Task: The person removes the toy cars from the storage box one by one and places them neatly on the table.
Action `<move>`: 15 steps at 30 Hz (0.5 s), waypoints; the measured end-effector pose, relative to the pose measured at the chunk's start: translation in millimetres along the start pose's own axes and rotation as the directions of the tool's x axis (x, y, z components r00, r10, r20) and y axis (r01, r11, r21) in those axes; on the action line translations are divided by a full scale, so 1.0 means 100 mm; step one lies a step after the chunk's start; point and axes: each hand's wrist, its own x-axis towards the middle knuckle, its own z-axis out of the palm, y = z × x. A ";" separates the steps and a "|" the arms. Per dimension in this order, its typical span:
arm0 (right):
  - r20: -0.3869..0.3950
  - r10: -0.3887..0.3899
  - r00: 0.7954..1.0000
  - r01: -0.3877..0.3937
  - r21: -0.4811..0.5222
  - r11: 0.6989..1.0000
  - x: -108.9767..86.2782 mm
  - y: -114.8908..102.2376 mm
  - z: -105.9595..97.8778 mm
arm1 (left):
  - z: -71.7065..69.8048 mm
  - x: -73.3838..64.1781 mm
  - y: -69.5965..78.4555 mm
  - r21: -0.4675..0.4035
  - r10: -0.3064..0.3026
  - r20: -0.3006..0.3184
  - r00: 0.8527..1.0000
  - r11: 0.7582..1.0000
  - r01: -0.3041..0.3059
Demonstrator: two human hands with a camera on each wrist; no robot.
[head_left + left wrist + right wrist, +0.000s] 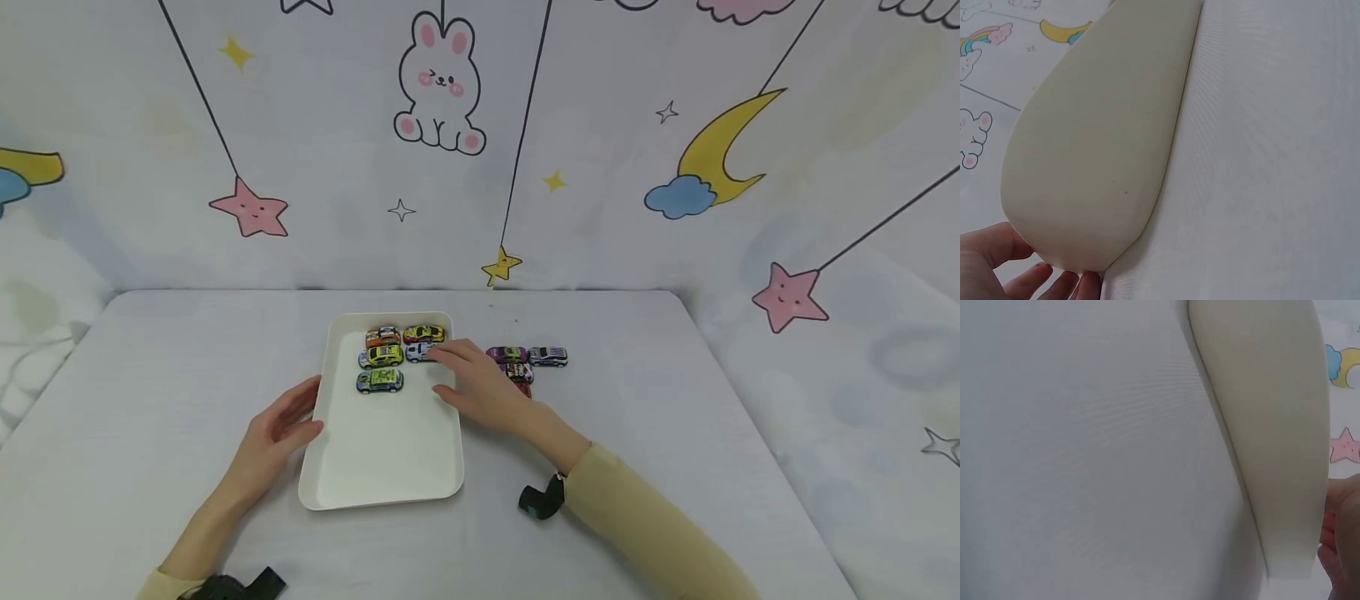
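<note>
In the head view, my left hand (273,429) touches the left side of a white tray (382,467). The left wrist view shows that hand's fingertips against the tray's outer wall (1091,144). Over the tray's right side, my right hand (491,392) reaches in, its fingertips at the right end of a pale silver toy car (417,352). Its thumb is spread away from that car. Beside this car in the tray are an orange toy car (382,336), a yellow-and-red one (424,333), a yellow one (384,356) and a green one (380,381).
Right of the tray, on the white-covered table (645,417), lie a purple-and-green toy car (506,354), a silver one (547,357) and a dark patterned one (519,372). A red car is partly hidden by my right hand. A patterned wall cloth (330,108) hangs behind.
</note>
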 end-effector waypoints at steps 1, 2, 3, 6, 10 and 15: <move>0.030 0.013 0.999 -0.013 -0.013 1.000 0.04 -0.01 0.00 | 0.00 0.00 0.00 -0.001 0.001 -0.001 1.000 1.000 -0.001; 0.059 0.026 0.998 -0.024 -0.025 0.999 0.08 -0.01 0.00 | -0.01 0.00 0.00 -0.001 0.002 -0.002 1.000 1.000 -0.002; 0.085 0.040 0.996 -0.038 -0.031 0.999 0.12 -0.01 0.00 | -0.01 -0.01 0.00 -0.002 0.004 -0.002 1.000 1.000 -0.004; 0.156 0.083 0.984 -0.073 -0.070 0.995 0.24 0.00 0.01 | -0.02 -0.01 0.00 -0.004 0.007 0.000 1.000 1.000 -0.007; 0.201 0.123 0.972 -0.098 -0.132 0.986 0.37 0.00 0.01 | -0.02 0.00 -0.02 -0.011 0.003 0.002 1.000 1.000 -0.002; 0.224 0.168 0.960 -0.128 -0.184 0.974 0.48 -0.01 0.02 | -0.01 0.01 -0.02 -0.005 0.002 0.002 1.000 1.000 -0.002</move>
